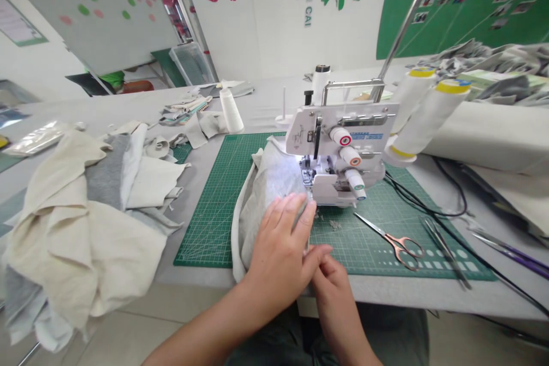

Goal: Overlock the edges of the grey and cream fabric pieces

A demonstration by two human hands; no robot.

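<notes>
A grey fabric piece [274, 174] lies on the bed of a white overlock sewing machine [343, 143], its upper part lit by the machine's lamp. My left hand [281, 234] rests on this fabric with fingers stretched forward, fingertips just in front of the presser foot area. Close beside its thumb, my right hand [332, 277] is closed in a pinch at the fabric's near right edge. Most of what it pinches is hidden behind the fingers. A green cutting mat [210, 211] spreads under the machine and fabric.
Scissors [401, 246], tweezers [446, 251] and black cables [412, 197] lie right of my hands. A heap of cream and grey cloth [86, 223] hangs over the table edge at left. Thread cones [429, 120] stand behind the machine; a white cone [230, 110] stands farther left.
</notes>
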